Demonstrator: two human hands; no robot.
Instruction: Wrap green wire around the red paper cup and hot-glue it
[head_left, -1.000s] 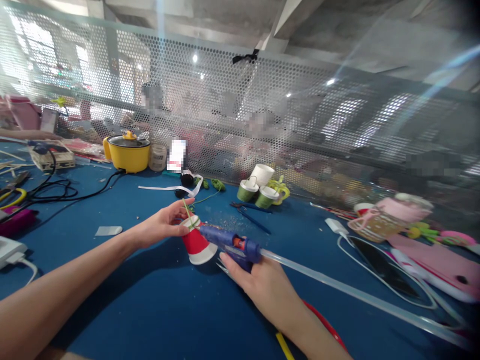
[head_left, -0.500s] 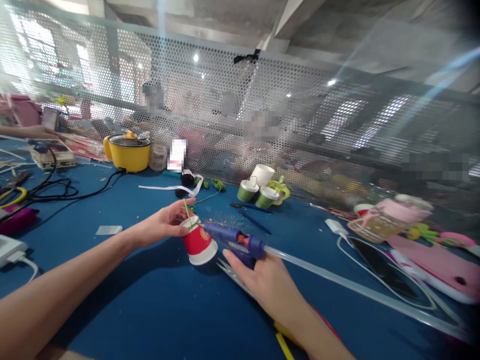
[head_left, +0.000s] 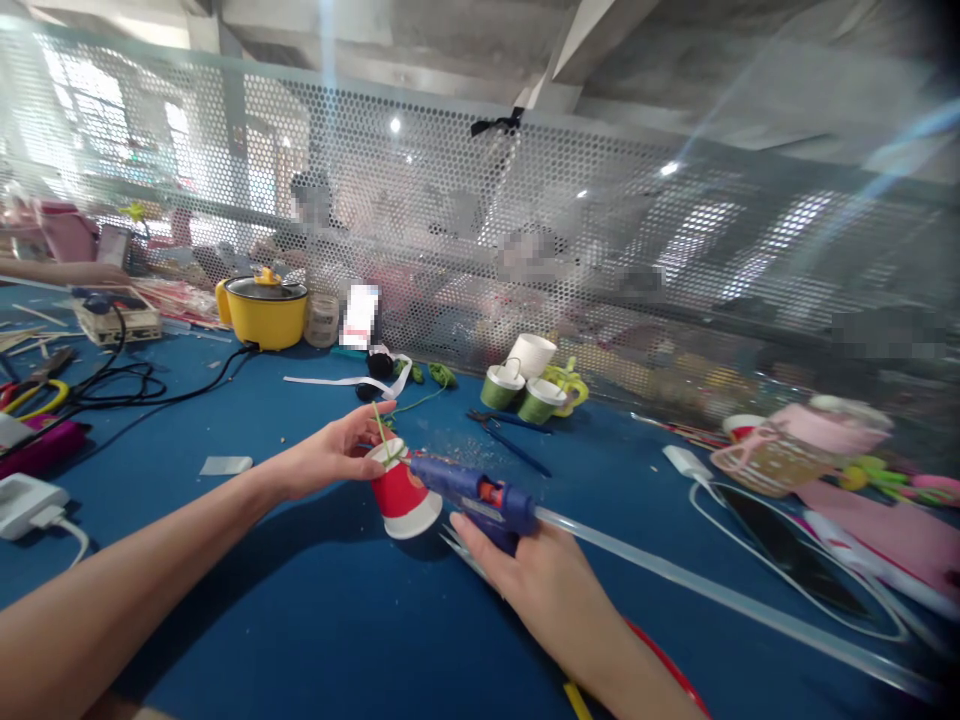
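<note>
Shows a red-and-white cup near the middle of a blue bench, turned narrow end up and tilted, without settling whether the wide rim touches the surface. Held by the left hand, grip closed round the narrow end, thumb in front and fingers behind, probably to steady the cup and pin a strand of green yarn lying across that end. Held in the grip of the right hand, wrapped round the handle: a blue glue gun, front end pointed at the narrow end, seemingly to reach the spot beside the yarn; contact too small to confirm. Trails a clear glue stick from the back, stretching rightward, crowding the side with a dark phone. Includes scissors, partly hidden beneath the right hand, leaving little free space there. Adds, beyond the cup, pliers, a white ribbon and, farther left, a yellow pot. Bounded behind by a perforated screen.
</note>
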